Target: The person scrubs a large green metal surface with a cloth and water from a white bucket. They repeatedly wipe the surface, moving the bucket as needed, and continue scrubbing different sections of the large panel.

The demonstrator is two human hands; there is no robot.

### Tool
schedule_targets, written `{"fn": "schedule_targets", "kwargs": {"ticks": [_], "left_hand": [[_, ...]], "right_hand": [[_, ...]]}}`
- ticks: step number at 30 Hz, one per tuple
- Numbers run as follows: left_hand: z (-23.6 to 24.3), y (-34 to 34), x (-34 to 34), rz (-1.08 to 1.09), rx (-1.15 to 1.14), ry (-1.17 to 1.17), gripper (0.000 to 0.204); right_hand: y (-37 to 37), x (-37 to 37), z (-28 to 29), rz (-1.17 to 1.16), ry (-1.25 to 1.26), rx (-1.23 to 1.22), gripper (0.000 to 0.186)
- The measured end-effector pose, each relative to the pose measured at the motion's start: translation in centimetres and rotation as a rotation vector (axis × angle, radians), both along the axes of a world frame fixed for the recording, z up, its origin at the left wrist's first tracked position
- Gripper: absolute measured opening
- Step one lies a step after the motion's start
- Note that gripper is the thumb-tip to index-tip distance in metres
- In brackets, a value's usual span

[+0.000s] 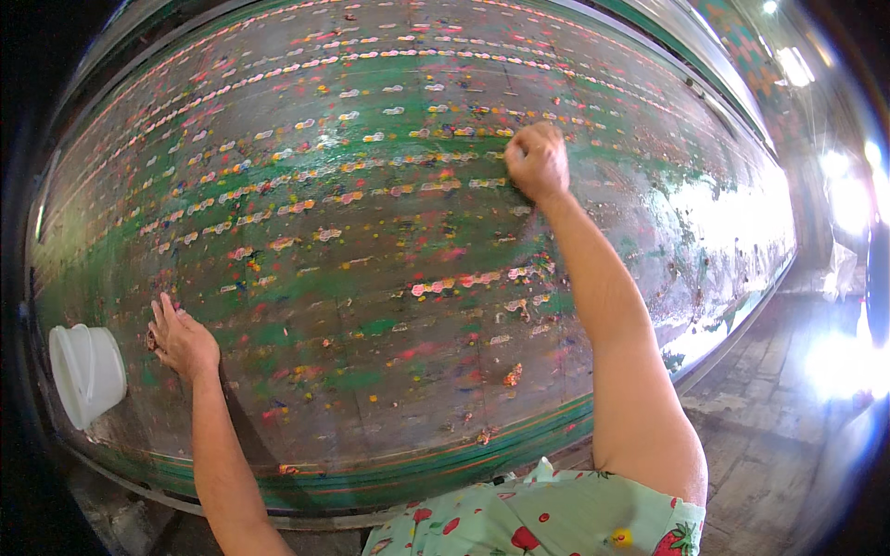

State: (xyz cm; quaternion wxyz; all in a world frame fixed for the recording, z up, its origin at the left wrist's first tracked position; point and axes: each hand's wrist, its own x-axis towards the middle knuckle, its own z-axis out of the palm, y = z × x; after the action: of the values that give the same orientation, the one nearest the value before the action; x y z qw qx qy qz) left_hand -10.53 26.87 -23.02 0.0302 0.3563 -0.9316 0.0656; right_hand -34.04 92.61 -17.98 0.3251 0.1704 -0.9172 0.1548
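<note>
Table: a long wooden table fills most of the view, its boards worn and stained green, with a green band along the near edge.
Marks on the table: rows of small coloured blobs, pink, yellow and white, run lengthwise across the boards, thick at the far side and thinner toward the near edge; loose specks of colour lie scattered between the rows.
Right hand: the right hand is stretched far out over the table, well beyond the middle, and rests on one of the rows.
Right fingers: curled tight into a fist, knuckles up; whether they hold anything inside I cannot tell.
Left hand: the left hand lies on the boards near the table's left end, palm down.
Left fingers: spread a little and flat on the wood, gripping nothing that shows; a small dark bit sits just at the thumb side, too small to make out.
White tub: a white plastic tub lies tipped on its side at the left end of the table, just beside the left hand but not touching it.
Crumbs: small orange crumbs lie on the near boards between the two arms.
Floor: a wet, bright floor shows past the table's right edge.
Clothing: a pale green top with red fruit print shows at the lower edge.
</note>
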Motion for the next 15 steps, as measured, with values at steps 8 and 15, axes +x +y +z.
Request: {"fn": "schedule_targets", "kwargs": {"ticks": [8,15], "left_hand": [[1.8,1.6,-0.9,-0.131,0.0,-0.015,0.06],[5.0,19.6,-6.5,-0.847,0.164,0.051,0.075]], "right_hand": [[-13.1,-2.7,-1.2,0.03,-0.096,0.013,0.012],[-6.5,3.0,0.7,0.181,-0.166,0.04,0.007]]}}
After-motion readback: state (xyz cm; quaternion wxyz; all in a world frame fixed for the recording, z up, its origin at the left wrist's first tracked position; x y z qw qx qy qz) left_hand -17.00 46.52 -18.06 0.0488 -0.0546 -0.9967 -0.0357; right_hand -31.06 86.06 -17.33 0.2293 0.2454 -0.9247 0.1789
